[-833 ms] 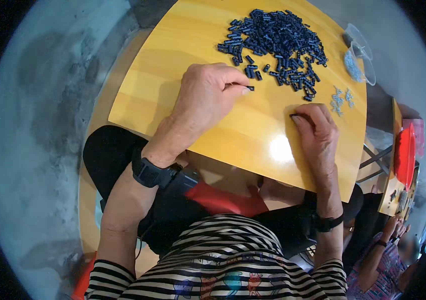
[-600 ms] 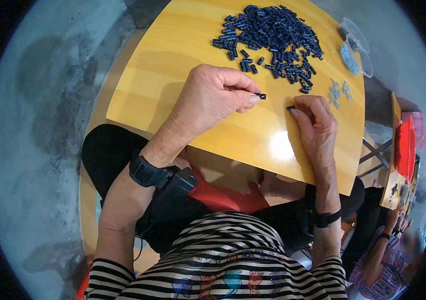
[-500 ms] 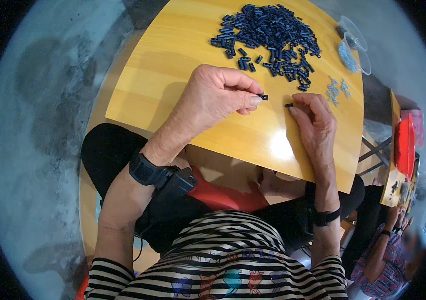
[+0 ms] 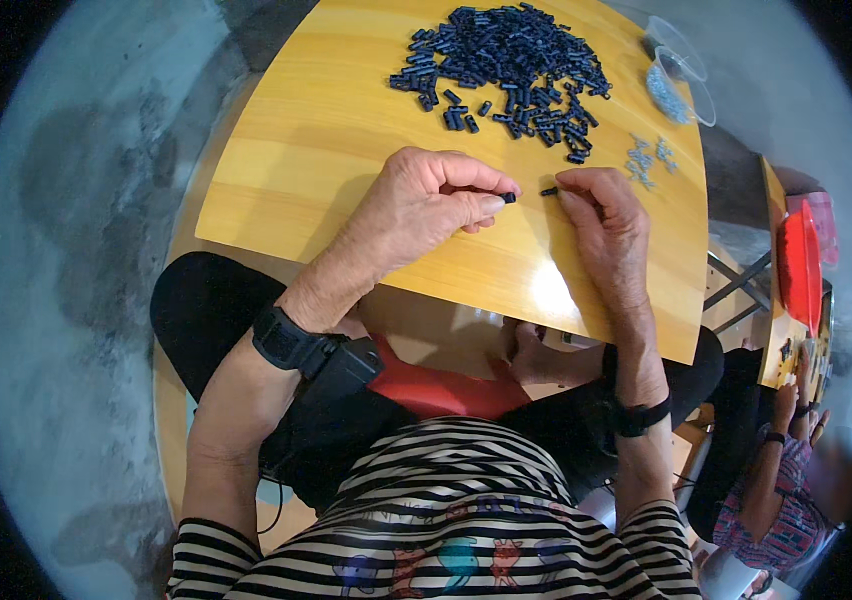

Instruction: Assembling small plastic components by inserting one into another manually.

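Note:
My left hand (image 4: 436, 200) is closed in a pinch over the table, a small black plastic piece (image 4: 509, 198) poking out between thumb and forefinger. Across a narrow gap, my right hand (image 4: 606, 215) pinches another small dark piece, thin and rod-like (image 4: 548, 191), its end pointing toward the left hand's piece. The two pieces are apart. Beyond both hands lies a large heap of short black plastic pieces (image 4: 506, 55), with several loose ones along its near side. Small clear or silvery bits (image 4: 643, 160) are scattered right of the heap.
The yellow wooden table (image 4: 286, 150) has its near edge close to my lap. At its far right edge a clear plastic tub (image 4: 681, 95) holds pale bluish bits. Farther right, a person (image 4: 771, 490) sits at another table with a red tray (image 4: 801, 265) on it.
The table and its heap have shifted slightly left and up in view. Both pinching hands have drawn a little closer together, and the left hand's piece has turned.

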A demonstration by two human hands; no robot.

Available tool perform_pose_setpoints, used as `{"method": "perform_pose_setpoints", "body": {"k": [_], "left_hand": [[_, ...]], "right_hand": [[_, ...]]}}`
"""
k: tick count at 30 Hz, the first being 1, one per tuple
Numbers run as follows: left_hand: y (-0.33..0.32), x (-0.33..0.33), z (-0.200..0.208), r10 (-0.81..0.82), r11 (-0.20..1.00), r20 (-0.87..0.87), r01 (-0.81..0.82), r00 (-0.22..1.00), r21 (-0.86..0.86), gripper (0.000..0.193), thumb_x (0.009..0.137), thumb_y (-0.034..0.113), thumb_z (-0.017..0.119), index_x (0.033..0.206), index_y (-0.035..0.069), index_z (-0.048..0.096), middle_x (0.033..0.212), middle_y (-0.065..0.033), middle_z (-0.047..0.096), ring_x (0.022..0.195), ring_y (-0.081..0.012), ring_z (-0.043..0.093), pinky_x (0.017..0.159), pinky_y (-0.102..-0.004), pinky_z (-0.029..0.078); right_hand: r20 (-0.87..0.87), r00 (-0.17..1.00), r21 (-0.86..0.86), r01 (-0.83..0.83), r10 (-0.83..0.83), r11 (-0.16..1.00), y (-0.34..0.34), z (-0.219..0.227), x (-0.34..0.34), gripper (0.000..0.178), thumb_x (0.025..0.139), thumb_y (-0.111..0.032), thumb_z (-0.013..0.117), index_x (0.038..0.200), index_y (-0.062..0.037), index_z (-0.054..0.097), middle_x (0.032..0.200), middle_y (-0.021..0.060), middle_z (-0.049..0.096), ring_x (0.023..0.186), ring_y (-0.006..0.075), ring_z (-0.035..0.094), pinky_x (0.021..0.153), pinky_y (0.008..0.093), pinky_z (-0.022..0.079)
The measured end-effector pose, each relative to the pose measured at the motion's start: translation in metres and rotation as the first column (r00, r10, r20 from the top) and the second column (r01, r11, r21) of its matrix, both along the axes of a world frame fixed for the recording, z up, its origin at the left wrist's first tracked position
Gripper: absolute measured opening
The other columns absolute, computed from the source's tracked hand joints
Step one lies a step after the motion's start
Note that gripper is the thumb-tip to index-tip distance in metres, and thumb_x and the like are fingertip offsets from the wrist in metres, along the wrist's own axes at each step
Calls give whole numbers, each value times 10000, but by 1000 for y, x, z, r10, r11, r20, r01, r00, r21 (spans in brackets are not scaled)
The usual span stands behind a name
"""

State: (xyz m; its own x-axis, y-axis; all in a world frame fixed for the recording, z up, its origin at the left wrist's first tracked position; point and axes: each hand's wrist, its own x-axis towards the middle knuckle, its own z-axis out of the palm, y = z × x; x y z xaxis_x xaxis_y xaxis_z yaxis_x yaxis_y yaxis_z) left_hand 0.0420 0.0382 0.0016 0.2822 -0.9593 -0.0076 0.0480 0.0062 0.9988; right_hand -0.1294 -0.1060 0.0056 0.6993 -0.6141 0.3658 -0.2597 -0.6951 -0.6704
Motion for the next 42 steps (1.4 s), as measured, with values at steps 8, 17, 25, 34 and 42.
{"method": "perform_pose_setpoints", "body": {"k": [8,17,25,34,42], "left_hand": [[-2,-9,3,28,999,45,-29,999,30,168,829,56,628,982,6,675,815,-15,653,708,-55,580,665,-197,490],[-6,-10,1,40,999,144,-38,989,-14,163,781,28,659,940,8,686,835,-11,646,712,-41,561,647,-186,471],[-5,-10,3,51,999,152,-51,987,-4,126,798,48,659,913,5,681,799,26,609,677,-33,529,626,-177,445],[-3,-9,5,46,996,83,-52,996,74,144,788,46,670,927,13,687,797,14,649,722,-35,562,649,-178,461],[-5,-10,2,36,999,116,-38,993,22,147,785,40,671,929,18,689,792,22,650,713,-27,555,650,-180,464]], "right_hand": [[29,1000,-78,7,-5,997,6,5,3,100,743,1,624,836,-28,646,785,114,601,763,260,597,685,325,472],[14,1000,-96,2,0,995,1,2,0,74,742,-22,635,805,-53,656,731,112,570,727,260,582,651,338,463],[155,980,-160,146,-122,976,-20,3,-21,103,758,17,622,850,-23,646,779,111,613,743,231,610,674,311,474],[-70,970,-194,215,-233,957,-69,5,-45,144,780,20,630,914,-29,649,795,35,581,726,104,546,678,221,439],[-101,978,-393,131,-185,910,-82,-4,-38,112,765,-17,631,874,-45,635,793,108,597,746,244,592,679,300,465]]}}
